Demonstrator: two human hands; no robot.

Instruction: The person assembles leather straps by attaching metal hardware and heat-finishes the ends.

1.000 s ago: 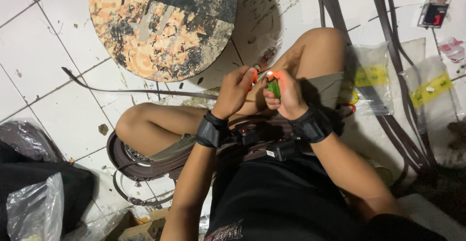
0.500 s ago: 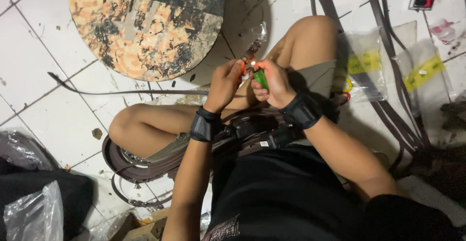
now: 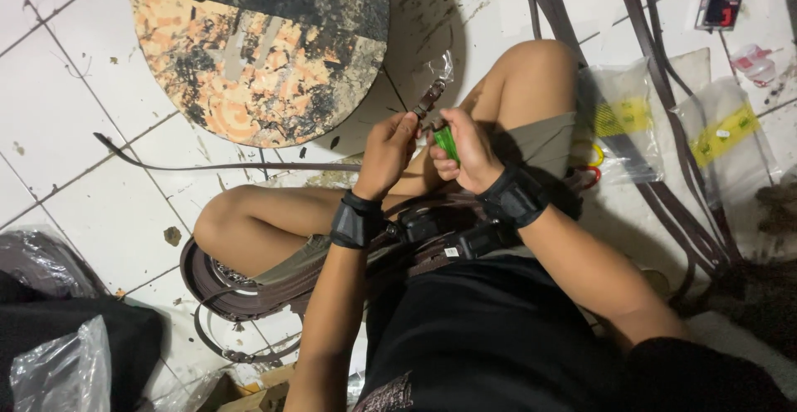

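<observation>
A person sits cross-legged on a white tiled floor point(image 3: 75, 129), both hands raised between the knees. The right hand point(image 3: 466, 153) is closed around the green handle of a small tool point(image 3: 440, 129) – pliers, it appears – whose dark metal tip points up and away. The left hand point(image 3: 387, 153) curls close beside the tool's head, fingertips pinched there; whether it grips anything cannot be told. A paint-stained round board point(image 3: 266, 46) lies just ahead – brown straps point(image 3: 664, 129) trail to the right
</observation>
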